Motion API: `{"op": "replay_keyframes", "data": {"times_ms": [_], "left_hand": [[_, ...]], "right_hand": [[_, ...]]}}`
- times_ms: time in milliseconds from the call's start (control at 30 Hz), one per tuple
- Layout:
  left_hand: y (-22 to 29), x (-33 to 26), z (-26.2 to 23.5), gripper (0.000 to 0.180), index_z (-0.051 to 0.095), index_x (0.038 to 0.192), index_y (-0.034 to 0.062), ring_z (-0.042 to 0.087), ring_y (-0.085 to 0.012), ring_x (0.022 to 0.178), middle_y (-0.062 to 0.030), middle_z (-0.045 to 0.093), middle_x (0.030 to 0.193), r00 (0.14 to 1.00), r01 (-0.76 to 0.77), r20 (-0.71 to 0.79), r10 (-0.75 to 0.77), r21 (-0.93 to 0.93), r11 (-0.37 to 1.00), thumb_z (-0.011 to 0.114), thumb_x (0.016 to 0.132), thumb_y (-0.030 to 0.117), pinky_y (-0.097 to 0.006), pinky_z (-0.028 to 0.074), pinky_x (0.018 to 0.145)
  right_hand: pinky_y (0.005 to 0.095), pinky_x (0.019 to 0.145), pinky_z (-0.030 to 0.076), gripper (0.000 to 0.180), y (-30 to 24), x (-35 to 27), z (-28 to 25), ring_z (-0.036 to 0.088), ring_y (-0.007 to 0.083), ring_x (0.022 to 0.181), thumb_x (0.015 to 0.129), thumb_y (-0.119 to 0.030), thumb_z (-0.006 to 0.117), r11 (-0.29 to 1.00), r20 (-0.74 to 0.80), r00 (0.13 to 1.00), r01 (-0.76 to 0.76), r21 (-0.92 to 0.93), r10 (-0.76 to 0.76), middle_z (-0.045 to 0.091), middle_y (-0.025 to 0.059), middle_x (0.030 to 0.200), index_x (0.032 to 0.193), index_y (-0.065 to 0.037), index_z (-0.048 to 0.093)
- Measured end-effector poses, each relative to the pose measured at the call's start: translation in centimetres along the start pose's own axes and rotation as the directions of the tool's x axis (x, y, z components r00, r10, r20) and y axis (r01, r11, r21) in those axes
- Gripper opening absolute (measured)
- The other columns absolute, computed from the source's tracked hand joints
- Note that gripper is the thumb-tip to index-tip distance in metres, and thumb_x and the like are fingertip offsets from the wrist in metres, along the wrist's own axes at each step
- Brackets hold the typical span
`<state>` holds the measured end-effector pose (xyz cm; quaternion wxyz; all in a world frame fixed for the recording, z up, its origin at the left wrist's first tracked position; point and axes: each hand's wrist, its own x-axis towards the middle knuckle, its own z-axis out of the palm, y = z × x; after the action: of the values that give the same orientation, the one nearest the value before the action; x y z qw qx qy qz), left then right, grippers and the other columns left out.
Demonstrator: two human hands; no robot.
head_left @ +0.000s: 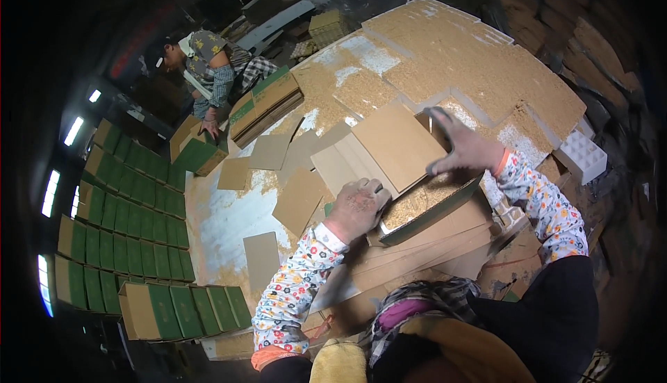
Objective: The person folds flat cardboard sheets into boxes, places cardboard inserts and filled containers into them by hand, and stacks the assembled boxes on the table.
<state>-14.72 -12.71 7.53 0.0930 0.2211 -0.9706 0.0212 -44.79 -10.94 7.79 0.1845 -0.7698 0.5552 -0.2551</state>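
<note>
A cardboard box [401,148] with a brown inner face and a raised flap stands tilted in front of me. Along its lower left edge, my left hand [359,209] has its fingers curled against the cardboard. My right hand [467,144] spans the box's right side, thumb and fingers apart around its edge. Below the box, between my hands, lies a shallow dark-sided tray-like piece [434,215] with tan sawdust-like material in it. Flat brown cardboard sheets [417,261] are stacked under that, close to my body. The fingertips of my left hand are partly hidden.
Loose cardboard pieces [297,201] lie left of the box on a table [240,206] strewn with sawdust. Rows of green and brown boxes [128,216] stand at the left. A co-worker [208,70] handles a green box [198,153] at the far left. A white foam block [582,157] sits at right.
</note>
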Motion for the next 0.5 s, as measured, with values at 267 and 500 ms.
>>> {"op": "replay_keyframes", "data": {"times_ms": [267, 500], "left_hand": [[0.3, 1.0, -1.5, 0.037, 0.058, 0.106, 0.0104, 0.054, -0.0255, 0.099, -0.0095, 0.054, 0.110, 0.979, -0.024, -0.203, 0.009, -0.073, 0.997, 0.065, 0.069, 0.012, -0.037, 0.047, 0.077], [0.7, -0.8, -0.1, 0.023, 0.059, 0.095, 0.0084, 0.060, -0.0276, 0.086, -0.0094, 0.059, 0.095, 0.978, -0.108, -0.179, 0.110, 0.024, 0.994, 0.063, 0.072, 0.009, -0.039, 0.050, 0.071]], "right_hand": [[0.0364, 0.095, 0.044, 0.073, 0.9, 2.2, 0.3, 0.057, 0.0308, 0.109, 0.069, -0.028, 0.078, 0.956, -0.044, 0.994, 0.113, 0.270, -0.105, 0.057, 0.0203, 0.120, 0.131, -0.003, 0.047], [0.0272, 0.087, 0.047, 0.052, 2.8, 1.1, -0.1, 0.064, 0.0184, 0.093, 0.080, -0.025, 0.071, 0.660, 0.055, 0.993, -0.113, 0.742, 0.108, 0.068, 0.0081, 0.097, 0.121, 0.002, 0.055]]}}
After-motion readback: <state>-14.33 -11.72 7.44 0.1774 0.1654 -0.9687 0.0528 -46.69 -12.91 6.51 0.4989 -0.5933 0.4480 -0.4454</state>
